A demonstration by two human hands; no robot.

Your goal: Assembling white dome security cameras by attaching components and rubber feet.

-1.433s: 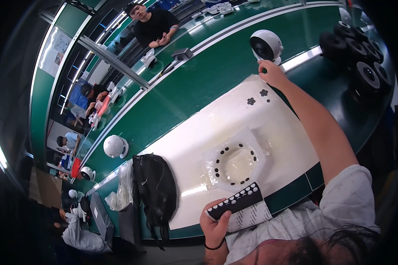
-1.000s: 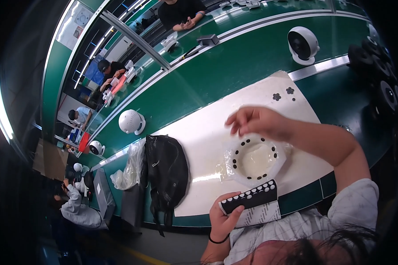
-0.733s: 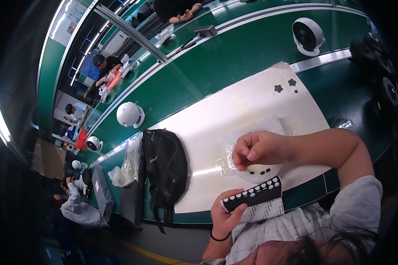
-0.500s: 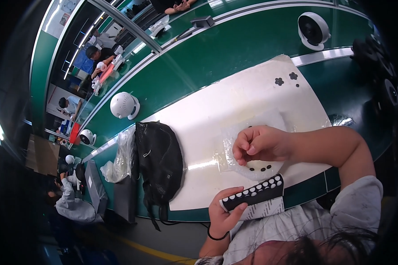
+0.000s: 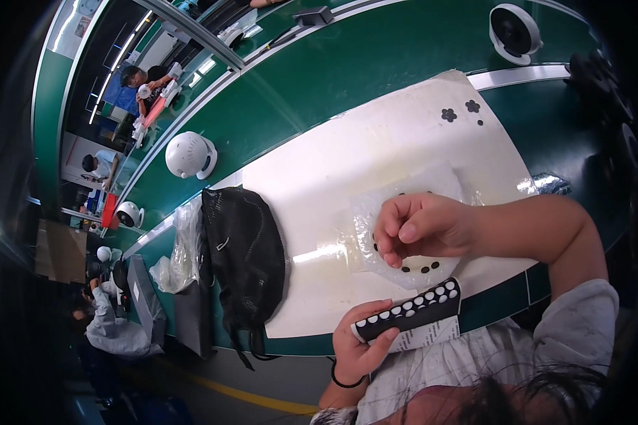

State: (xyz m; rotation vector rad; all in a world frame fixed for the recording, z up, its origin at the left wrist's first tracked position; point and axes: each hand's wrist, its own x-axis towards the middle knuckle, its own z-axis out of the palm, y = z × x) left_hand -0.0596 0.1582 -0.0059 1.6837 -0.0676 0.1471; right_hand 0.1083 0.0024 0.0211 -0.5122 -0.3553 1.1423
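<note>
My left hand (image 5: 359,348) grips a curled black sheet of adhesive pads (image 5: 443,306) at its left end, thumb in front. Rows of white round spots line the sheet's upper face, and a white printed backing shows below. My right hand (image 5: 427,228) is over a translucent white wrapped piece (image 5: 439,183) lying on the pale work mat (image 5: 312,205). Its fingers are bent together in a pinch; whatever is between the fingertips is hidden or too small to see. Small black round pads (image 5: 425,269) show on the wrapped piece below this hand, and a few more beside the fingers.
Black flower-shaped pieces (image 5: 449,115) lie at the mat's far right corner. A black mesh bag (image 5: 244,258) and clear plastic bags (image 5: 184,248) are at left. White round fans (image 5: 190,154) stand along the green bench (image 5: 376,71). Other people work farther left.
The view has shifted slightly, so the bench and bag sit a little farther left. My right hand stays over the wrapped piece, fingers still bent; my left hand keeps hold of the pad sheet.
</note>
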